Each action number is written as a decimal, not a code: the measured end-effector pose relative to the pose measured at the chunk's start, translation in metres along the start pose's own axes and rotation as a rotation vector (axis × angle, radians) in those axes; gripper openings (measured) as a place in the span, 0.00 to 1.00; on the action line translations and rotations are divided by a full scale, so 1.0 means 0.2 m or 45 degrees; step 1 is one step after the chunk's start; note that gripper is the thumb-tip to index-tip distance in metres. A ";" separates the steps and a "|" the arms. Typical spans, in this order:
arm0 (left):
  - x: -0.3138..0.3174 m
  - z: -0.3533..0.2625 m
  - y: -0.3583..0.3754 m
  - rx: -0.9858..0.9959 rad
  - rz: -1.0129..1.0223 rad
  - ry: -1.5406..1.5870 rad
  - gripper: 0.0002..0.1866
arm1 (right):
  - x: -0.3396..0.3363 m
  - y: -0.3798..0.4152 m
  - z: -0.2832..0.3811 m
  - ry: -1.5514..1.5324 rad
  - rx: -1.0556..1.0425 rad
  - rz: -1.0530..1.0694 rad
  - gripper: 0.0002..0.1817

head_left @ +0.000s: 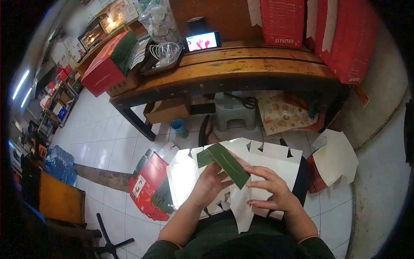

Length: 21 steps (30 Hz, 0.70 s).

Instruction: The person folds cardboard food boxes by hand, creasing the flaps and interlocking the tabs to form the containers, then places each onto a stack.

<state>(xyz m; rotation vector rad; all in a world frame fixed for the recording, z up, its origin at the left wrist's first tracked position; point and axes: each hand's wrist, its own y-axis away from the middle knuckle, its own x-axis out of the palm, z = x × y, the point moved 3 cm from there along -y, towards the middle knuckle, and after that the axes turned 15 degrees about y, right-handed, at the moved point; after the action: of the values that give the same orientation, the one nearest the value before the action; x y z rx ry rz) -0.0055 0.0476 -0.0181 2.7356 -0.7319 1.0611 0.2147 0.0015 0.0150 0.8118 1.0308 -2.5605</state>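
An unfolded cardboard box [279, 166], white inside with slots and tabs along its edges, lies across my lap. A green flap [230, 166] of printed card is folded up over its middle. My left hand [210, 183] has its fingers curled under this flap, partly hidden by it. At the flap's right edge, my right hand [271, 187] grips the card with fingertips, its fingers bent and somewhat apart. On the floor to the left lies another flattened red and green box [148, 187]. A white box piece with a red side [334, 159] rests at the right.
A wooden bench [258, 64] stands ahead, bearing a lit phone [202, 42], a tray [161, 68] with a coiled cable, a red box [105, 64] and tall red cartons [282, 21]. Beneath are a grey stool [235, 114] with scissors [246, 101] and a blue cup [180, 128].
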 end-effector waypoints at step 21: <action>0.25 -0.16 0.19 0.204 0.028 0.356 0.39 | 0.00 -0.06 0.19 0.346 -0.269 0.078 0.23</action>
<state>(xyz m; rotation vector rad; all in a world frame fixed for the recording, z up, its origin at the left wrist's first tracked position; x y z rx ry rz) -0.0104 0.0036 0.0362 2.6272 -0.6609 1.5278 0.1944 -0.0168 0.0449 1.1327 1.3065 -2.2832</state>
